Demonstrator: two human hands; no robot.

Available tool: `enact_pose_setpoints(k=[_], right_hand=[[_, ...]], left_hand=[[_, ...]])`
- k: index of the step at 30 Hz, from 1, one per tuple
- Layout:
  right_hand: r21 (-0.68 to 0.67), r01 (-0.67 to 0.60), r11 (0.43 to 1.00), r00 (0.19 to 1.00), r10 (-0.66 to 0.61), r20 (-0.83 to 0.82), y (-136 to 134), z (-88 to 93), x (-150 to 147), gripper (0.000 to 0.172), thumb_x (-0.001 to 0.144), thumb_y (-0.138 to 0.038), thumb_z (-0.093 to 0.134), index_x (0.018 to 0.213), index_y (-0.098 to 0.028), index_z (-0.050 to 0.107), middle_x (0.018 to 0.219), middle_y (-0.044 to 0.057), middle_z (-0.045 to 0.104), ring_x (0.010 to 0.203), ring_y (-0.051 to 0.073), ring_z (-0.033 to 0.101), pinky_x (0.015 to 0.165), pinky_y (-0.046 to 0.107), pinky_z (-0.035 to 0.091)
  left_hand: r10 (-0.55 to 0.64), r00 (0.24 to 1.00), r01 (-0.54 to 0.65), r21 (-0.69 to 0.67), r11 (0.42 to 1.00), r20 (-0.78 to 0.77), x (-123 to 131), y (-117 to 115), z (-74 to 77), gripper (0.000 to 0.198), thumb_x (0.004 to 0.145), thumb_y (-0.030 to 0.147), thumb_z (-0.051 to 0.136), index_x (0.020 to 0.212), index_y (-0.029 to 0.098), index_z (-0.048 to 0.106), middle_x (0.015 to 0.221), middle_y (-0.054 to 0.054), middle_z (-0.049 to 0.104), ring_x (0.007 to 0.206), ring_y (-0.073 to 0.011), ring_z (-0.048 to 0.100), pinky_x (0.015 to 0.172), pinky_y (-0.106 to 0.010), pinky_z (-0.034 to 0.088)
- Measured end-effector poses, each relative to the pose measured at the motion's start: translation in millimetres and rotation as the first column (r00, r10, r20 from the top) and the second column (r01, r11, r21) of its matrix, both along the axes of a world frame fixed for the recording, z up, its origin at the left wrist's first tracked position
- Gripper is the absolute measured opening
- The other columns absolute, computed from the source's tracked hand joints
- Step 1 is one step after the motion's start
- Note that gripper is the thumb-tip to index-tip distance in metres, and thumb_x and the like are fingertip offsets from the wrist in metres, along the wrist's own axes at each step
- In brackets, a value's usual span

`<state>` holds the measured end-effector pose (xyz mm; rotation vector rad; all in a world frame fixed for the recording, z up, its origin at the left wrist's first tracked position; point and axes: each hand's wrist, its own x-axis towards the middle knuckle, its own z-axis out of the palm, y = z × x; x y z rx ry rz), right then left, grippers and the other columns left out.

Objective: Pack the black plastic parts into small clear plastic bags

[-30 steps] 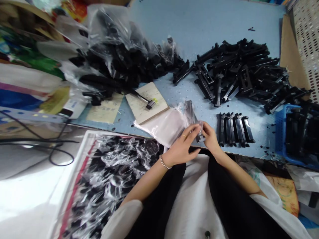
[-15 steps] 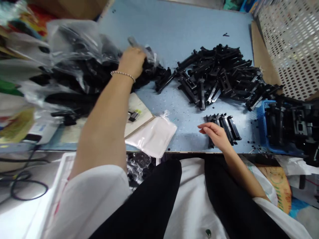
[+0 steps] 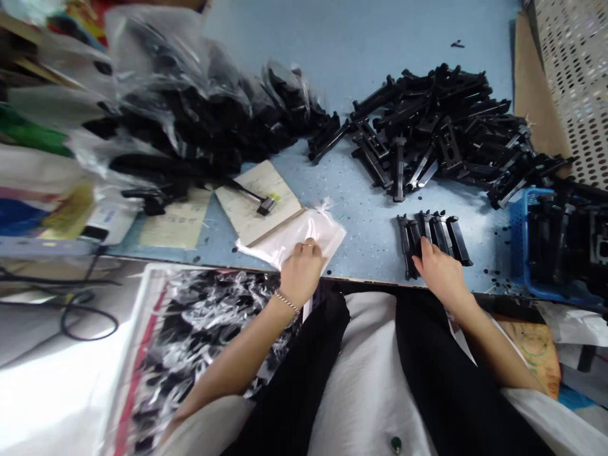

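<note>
My left hand (image 3: 301, 271) rests on a stack of clear plastic bags (image 3: 304, 234) at the near edge of the blue table, its fingers curled onto the top bag. My right hand (image 3: 439, 271) lies over the near ends of a short row of black plastic parts (image 3: 434, 233) lined up side by side; its fingers curl around one of them. A big heap of the same loose black parts (image 3: 441, 136) lies beyond the row. Bagged black parts (image 3: 199, 120) are piled at the far left.
A blue basket (image 3: 527, 253) with black parts stands at the right, a perforated white crate (image 3: 570, 69) behind it. A brown board (image 3: 259, 202) with a small clip lies left of the bags. A box of bagged parts (image 3: 199, 342) sits below the table edge, cables (image 3: 71, 310) further left.
My left hand has come back from the pile of bagged parts at the far left down to the bag stack. My right hand has shifted right onto the row of black parts.
</note>
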<state>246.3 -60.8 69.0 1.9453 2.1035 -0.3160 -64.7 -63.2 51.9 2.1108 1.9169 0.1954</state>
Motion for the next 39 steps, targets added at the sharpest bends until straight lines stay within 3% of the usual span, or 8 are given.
enact_pose_setpoints(k=[4, 8, 13, 17, 23, 31, 35, 39], right_hand=[[-0.072, 0.051, 0.996, 0.905, -0.077, -0.417, 13, -8.4, 5, 0.041, 0.098, -0.028, 0.053, 0.137, -0.016, 0.055, 0.11, 0.013, 0.073, 0.087, 0.025, 0.071, 0.075, 0.037, 0.055], [-0.307, -0.065, 0.95, 0.339, -0.268, -0.902, 11, -18.8, -24, 0.036, 0.097, -0.04, 0.053, 0.125, -0.02, 0.061, 0.092, 0.004, 0.071, 0.079, 0.018, 0.067, 0.071, 0.032, 0.057], [-0.626, -0.434, 0.648, -0.147, -0.736, -0.661, -5, -45.5, -93, 0.033, 0.082, -0.049, 0.074, 0.094, -0.02, 0.063, 0.071, -0.002, 0.063, 0.057, 0.013, 0.062, 0.055, 0.027, 0.057], [-0.764, -0.432, 0.479, -0.172, -0.876, -0.451, -2, -59.1, -115, 0.027, 0.079, -0.037, 0.078, 0.088, -0.018, 0.06, 0.069, -0.001, 0.064, 0.056, 0.012, 0.062, 0.051, 0.023, 0.055], [-0.752, -0.465, 0.468, -0.248, -0.884, -0.397, 5, -36.8, -103, 0.022, 0.092, -0.035, 0.06, 0.103, -0.017, 0.065, 0.079, 0.002, 0.068, 0.058, 0.011, 0.057, 0.051, 0.022, 0.052], [-0.801, -0.411, 0.435, -0.235, -0.9, -0.368, -10, -57.9, -104, 0.02, 0.08, -0.032, 0.077, 0.084, -0.019, 0.062, 0.069, -0.001, 0.066, 0.059, 0.012, 0.06, 0.053, 0.022, 0.052], [-0.753, -0.537, 0.381, -0.211, -0.925, -0.317, -11, -54.3, -105, 0.019, 0.09, -0.034, 0.067, 0.095, -0.016, 0.064, 0.079, 0.004, 0.07, 0.063, 0.013, 0.063, 0.057, 0.025, 0.054], [-0.794, -0.511, 0.33, -0.2, -0.944, -0.264, -11, -63.4, -116, 0.006, 0.093, -0.021, 0.062, 0.094, -0.015, 0.062, 0.077, 0.004, 0.069, 0.061, 0.012, 0.062, 0.054, 0.023, 0.052]], left_hand=[[0.258, 0.873, -0.26, -0.053, 0.964, 0.414, -22, -3, -24.5, 0.017, 0.079, 0.027, 0.068, 0.067, 0.02, 0.059, 0.08, -0.005, 0.065, 0.077, -0.0203, 0.062, 0.071, -0.032, 0.05], [0.47, 0.552, -0.314, -0.35, 0.883, 0.689, -48, 20, -22.1, 0.028, 0.071, 0.045, 0.074, 0.072, 0.019, 0.065, 0.069, -0.001, 0.065, 0.062, -0.0152, 0.056, 0.06, -0.028, 0.045], [0.505, 0.391, -0.337, -0.39, 0.857, 0.77, -48, 23, -18.7, 0.032, 0.057, 0.034, 0.083, 0.071, 0.019, 0.059, 0.063, 0.001, 0.063, 0.058, -0.0125, 0.057, 0.056, -0.024, 0.043], [0.441, 0.388, -0.325, -0.327, 0.887, 0.809, -45, 17, -17.7, 0.029, 0.064, 0.033, 0.078, 0.078, 0.018, 0.058, 0.069, -0.001, 0.067, 0.066, -0.0143, 0.063, 0.063, -0.026, 0.049], [0.439, 0.482, -0.355, -0.29, 0.889, 0.758, -44, 12, -16.6, 0.042, 0.058, 0.031, 0.085, 0.075, 0.02, 0.049, 0.067, 0.003, 0.062, 0.061, -0.0121, 0.057, 0.059, -0.025, 0.044], [0.411, 0.334, -0.339, -0.299, 0.892, 0.848, -50, 11, -16.8, 0.037, 0.061, 0.029, 0.082, 0.08, 0.018, 0.052, 0.077, -0.001, 0.067, 0.074, -0.0142, 0.065, 0.07, -0.027, 0.051], [0.344, 0.457, -0.335, -0.199, 0.921, 0.821, -55, 11, -23.9, 0.031, 0.067, 0.029, 0.078, 0.075, 0.019, 0.05, 0.074, 0.0, 0.065, 0.07, -0.0151, 0.065, 0.069, -0.029, 0.054], [0.063, 0.809, -0.191, 0.16, 0.969, 0.585, -58, 9, -20.6, 0.014, 0.089, 0.02, 0.054, 0.084, 0.018, 0.067, 0.103, -0.009, 0.075, 0.104, -0.0242, 0.07, 0.099, -0.045, 0.055]])
